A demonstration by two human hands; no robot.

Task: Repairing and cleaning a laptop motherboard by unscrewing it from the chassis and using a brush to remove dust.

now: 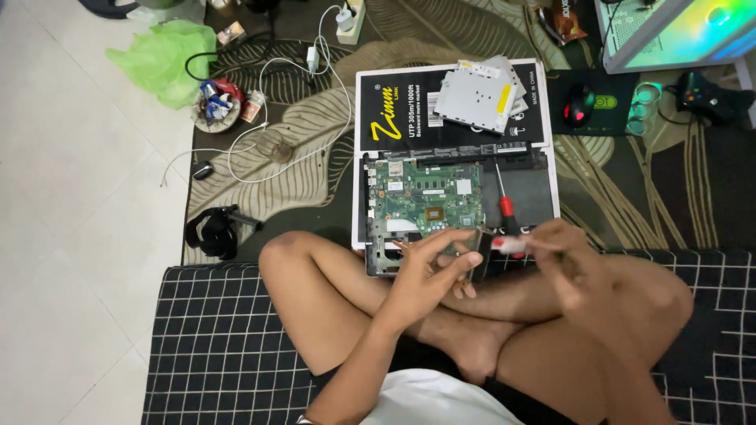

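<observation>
I sit cross-legged in front of an opened laptop base (535,193) with a green motherboard (425,197) exposed. My left hand (429,275) grips a small dark flat part (479,256) over my legs, near the laptop's front edge. My right hand (563,256) pinches a small white tube with a red tip (508,244) right beside that part. A red-handled screwdriver (504,201) lies on the laptop base to the right of the board.
A black and white box (394,106) lies behind the laptop with a silver optical drive (476,98) on it. A mouse (579,104), game controller (705,96), white cables (276,149), power strip (350,20), green bag (165,59) and black strap (213,232) lie around.
</observation>
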